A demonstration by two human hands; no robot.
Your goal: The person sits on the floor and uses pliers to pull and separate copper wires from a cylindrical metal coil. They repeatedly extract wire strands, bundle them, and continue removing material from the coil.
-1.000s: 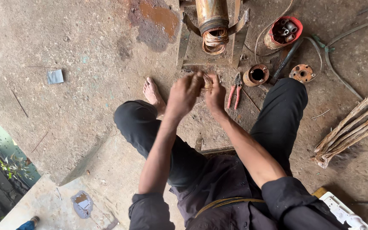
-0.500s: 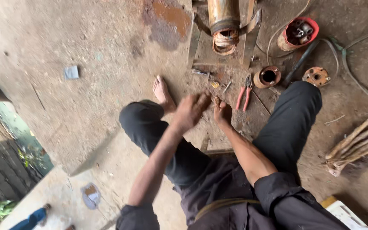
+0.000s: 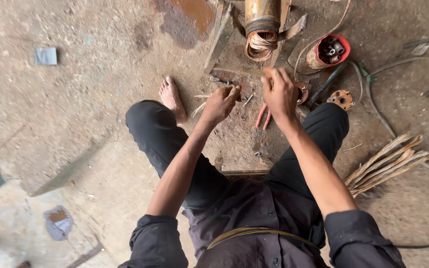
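Nearest the camera are the person's lap and dark trousers, knees spread wide so there's a working gap on the floor (image 3: 75, 99) between them, with one bare foot (image 3: 171, 97) planted out to the left. The left hand (image 3: 221, 103) is clenched round a few thin pale strips (image 3: 200, 103) that poke out toward the foot, so that grip is grasping them. The right hand (image 3: 280, 92) is lifted a bit higher, fingers pinched together; can't tell if there's anything in that grip. Red-handled pliers (image 3: 263, 115) lie just below the hands, close by I'd guess so they're easy to grab. Off to the right sits a bundle of long pale strips (image 3: 386, 161). Further out is a rusty motor tube with copper wire (image 3: 261, 43) spilling from its near end, braced by metal bars. A red pot (image 3: 327, 51) to its right holds short metal tubes.
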